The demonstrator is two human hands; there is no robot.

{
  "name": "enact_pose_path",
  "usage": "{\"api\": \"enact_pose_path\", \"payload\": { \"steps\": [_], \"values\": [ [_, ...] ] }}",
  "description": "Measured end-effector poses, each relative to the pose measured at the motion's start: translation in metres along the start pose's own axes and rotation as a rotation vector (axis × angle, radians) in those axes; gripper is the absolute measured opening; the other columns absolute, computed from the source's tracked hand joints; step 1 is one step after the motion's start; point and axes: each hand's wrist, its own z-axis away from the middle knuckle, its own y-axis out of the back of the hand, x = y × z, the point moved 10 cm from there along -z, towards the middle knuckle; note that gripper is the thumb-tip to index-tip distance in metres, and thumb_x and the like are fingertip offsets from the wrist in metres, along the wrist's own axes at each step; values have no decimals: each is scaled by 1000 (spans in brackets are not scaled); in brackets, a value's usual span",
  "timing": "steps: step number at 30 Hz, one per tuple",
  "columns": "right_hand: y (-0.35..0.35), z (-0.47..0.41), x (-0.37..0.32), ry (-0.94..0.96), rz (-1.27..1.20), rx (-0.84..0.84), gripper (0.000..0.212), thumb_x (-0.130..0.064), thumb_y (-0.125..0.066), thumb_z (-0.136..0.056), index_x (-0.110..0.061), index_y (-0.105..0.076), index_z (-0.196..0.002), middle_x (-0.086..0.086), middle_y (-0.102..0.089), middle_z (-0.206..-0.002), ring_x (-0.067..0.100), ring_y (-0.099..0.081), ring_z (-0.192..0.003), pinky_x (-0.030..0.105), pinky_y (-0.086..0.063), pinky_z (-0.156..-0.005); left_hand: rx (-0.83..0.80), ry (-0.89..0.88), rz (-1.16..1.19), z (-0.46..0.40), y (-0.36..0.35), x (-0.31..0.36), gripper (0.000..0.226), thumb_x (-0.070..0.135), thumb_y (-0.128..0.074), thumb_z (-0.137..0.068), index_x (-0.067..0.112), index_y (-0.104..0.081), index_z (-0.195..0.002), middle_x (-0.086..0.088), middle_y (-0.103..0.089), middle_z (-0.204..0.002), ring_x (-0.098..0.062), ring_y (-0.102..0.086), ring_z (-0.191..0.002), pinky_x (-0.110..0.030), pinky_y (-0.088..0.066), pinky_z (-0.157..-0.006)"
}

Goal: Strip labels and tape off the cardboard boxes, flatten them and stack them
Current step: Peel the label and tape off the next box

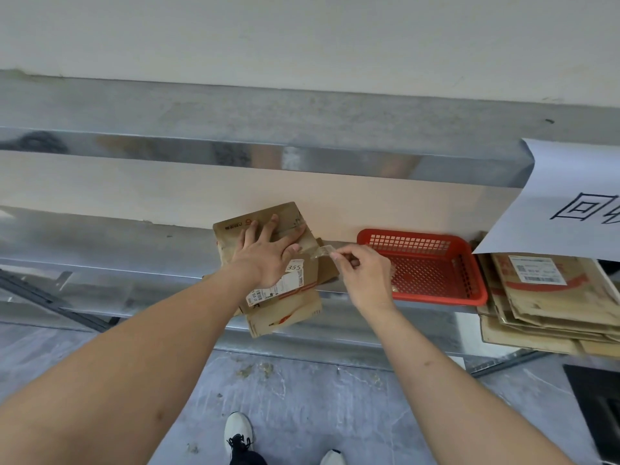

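Note:
A flattened brown cardboard box point(285, 310) lies on the steel shelf point(100, 263), partly hanging over its front edge. A white shipping label point(285, 286) marked 355 is stuck on it. My left hand point(268, 256) presses flat on the box with fingers spread. My right hand point(362, 273) pinches a strip of clear tape point(323, 251) that stretches from the box's right edge. A stack of flattened boxes point(550, 307) lies at the right end of the shelf.
A red plastic basket point(432, 297) sits on the shelf just right of my right hand. A white paper sign point(570, 196) hangs above the stack. A steel ledge runs along the wall above. My shoes show on the grey floor below.

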Motion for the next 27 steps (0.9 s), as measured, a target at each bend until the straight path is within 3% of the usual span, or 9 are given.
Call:
{"api": "enact_pose_path", "payload": {
  "steps": [2, 6, 8, 10, 13, 15, 18, 21, 27],
  "values": [
    [-1, 0, -5, -27, -17, 4, 11, -36, -78, -90, -28, -80, -98, -15, -71, -83, 0, -62, -74, 26, -54, -74, -1, 0, 7, 1, 0, 0, 49, 63, -8, -104, 65, 4, -152, 4, 11, -171, -38, 11, -155, -53, 4, -125],
    [-9, 2, -9, -94, -22, -104, 40, -35, -75, -93, -28, -69, -131, -13, -70, -79, -5, -59, -71, 0, -38, -73, 1, 0, 13, 1, -1, -1, 49, 63, -7, -104, 65, 5, -151, 4, 11, -171, -38, 11, -155, -52, 4, -125],
    [-9, 2, -13, -73, 13, -99, 27, -31, -73, -95, -27, -73, -122, -11, -73, -87, -1, -60, -73, 0, -40, -80, 4, 0, 18, 1, -1, -2, 49, 63, -8, -104, 66, 5, -151, 5, 11, -171, -38, 11, -155, -53, 4, -125],
    [-10, 2, -17, -29, 0, -69, 9, -22, -72, -96, -25, -76, -103, -11, -74, -92, 3, -64, -80, 20, -50, -85, 5, -6, 25, 0, -2, -2, 49, 63, -7, -104, 66, 5, -151, 5, 11, -171, -38, 11, -155, -53, 4, -125],
    [-17, 4, -14, -22, -19, -65, 14, -14, -65, -98, -26, -69, -92, -12, -68, -93, 9, -64, -84, 33, -54, -81, 5, -10, 22, -2, -2, -2, 49, 63, -6, -103, 66, 5, -151, 4, 11, -171, -38, 11, -155, -54, 4, -125],
    [-18, 6, -13, -59, -47, -57, 16, -14, -60, -101, -28, -59, -92, -9, -64, -92, 10, -64, -81, 31, -53, -74, 7, -12, 19, -3, -3, -2, 49, 64, -6, -103, 66, 6, -151, 4, 12, -171, -39, 12, -155, -54, 5, -125],
    [-16, 7, -10, -127, -87, -48, 13, -14, -60, -100, -23, -57, -92, -6, -63, -84, 0, -59, -69, 13, -43, -61, 7, -15, 25, -3, -3, -2, 49, 63, -5, -103, 66, 7, -151, 4, 11, -171, -39, 12, -155, -54, 5, -125],
    [-14, 5, -15, -129, -88, -47, 8, -19, -69, -96, -24, -66, -91, -8, -59, -95, 1, -57, -73, 7, -41, -65, 5, -16, 22, -2, -3, -2, 49, 63, -5, -103, 66, 7, -151, 4, 12, -171, -39, 13, -155, -54, 6, -125],
    [-8, -3, -10, -193, -67, -83, 10, -29, -76, -91, -30, -70, -84, -9, -66, -70, 3, -59, -63, 14, -44, -60, 9, -21, 24, -1, -2, -2, 49, 63, -5, -104, 65, 7, -151, 3, 13, -171, -40, 13, -155, -56, 5, -125]
  ]
}}
